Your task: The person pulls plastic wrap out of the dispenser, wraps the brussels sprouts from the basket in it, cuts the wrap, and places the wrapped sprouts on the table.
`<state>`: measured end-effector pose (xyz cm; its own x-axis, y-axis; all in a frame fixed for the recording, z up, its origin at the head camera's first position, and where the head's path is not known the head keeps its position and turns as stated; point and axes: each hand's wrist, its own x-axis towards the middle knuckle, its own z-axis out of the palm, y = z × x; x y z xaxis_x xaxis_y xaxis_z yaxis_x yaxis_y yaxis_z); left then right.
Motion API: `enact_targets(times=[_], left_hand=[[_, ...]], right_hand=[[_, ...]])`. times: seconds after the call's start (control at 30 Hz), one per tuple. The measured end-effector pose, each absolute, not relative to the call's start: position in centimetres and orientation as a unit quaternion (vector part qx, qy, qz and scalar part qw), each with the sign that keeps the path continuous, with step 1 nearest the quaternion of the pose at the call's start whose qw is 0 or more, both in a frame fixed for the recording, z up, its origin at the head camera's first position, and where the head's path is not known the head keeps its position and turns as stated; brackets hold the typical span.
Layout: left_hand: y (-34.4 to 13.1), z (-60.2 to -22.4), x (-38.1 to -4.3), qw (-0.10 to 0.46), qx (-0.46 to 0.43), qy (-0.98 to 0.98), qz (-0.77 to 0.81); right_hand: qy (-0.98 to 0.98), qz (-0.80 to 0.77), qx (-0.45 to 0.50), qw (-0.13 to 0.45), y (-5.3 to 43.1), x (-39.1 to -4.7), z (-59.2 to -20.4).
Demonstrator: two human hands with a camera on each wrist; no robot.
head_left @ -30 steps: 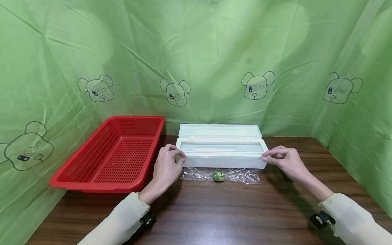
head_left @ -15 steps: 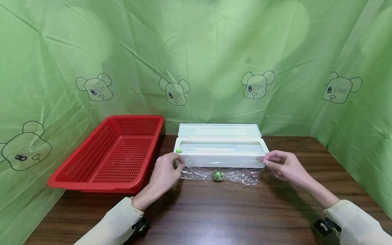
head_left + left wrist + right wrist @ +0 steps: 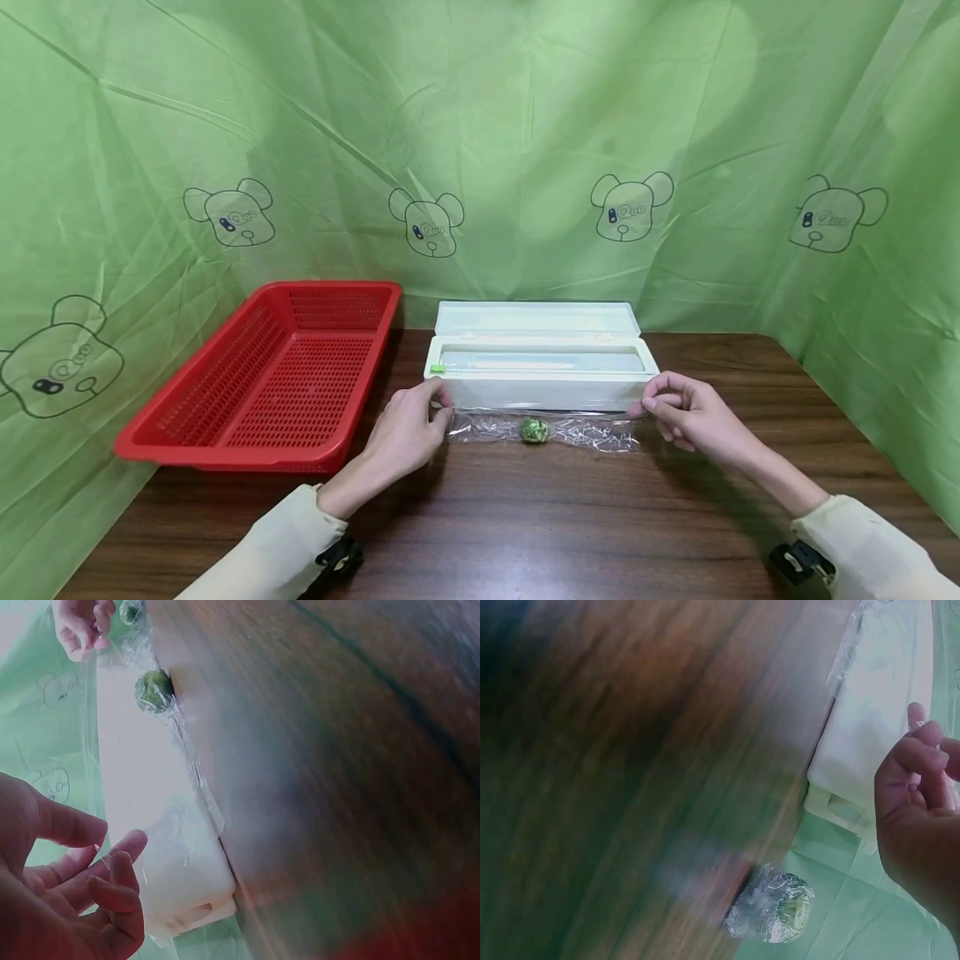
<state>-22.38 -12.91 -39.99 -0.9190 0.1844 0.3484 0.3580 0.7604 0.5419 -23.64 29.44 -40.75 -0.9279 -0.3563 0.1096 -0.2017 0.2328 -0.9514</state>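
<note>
In the head view, a white cling film dispenser box (image 3: 540,392) stands on the table with its lid (image 3: 536,318) raised at the back. A strip of cling film (image 3: 487,427) lies along its front, with a small round green ball (image 3: 534,431), like a leafy vegetable, at its middle. My left hand (image 3: 408,425) pinches the film's edge at the box's front left corner. At the front right corner, my right hand (image 3: 693,417) pinches the other end between thumb and finger. A green slider (image 3: 437,368) sits at the box's left end.
To the left stands a red perforated basket (image 3: 315,392). A second green ball wrapped in film (image 3: 772,907) lies beyond the box's right end in the right wrist view. A green curtain (image 3: 525,125) hangs behind the brown table (image 3: 525,517).
Both hands have moved down and slightly toward me with the film, from the box's top front edge to its lower front. The green slider has come into sight at the left.
</note>
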Motion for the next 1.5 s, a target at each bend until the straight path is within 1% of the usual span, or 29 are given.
enact_targets(times=[0.8,1.5], left_hand=[[-13.3,-40.3,-22.5,0.115,-0.153,-0.943,-0.273],[-13.1,-41.1,-22.6,0.072,-0.144,-0.958,-0.238]], right_hand=[[0.844,-0.518,-0.134,0.042,28.2,-23.4,-40.7],[0.854,-0.498,-0.127,0.082,28.0,-23.8,-41.5]])
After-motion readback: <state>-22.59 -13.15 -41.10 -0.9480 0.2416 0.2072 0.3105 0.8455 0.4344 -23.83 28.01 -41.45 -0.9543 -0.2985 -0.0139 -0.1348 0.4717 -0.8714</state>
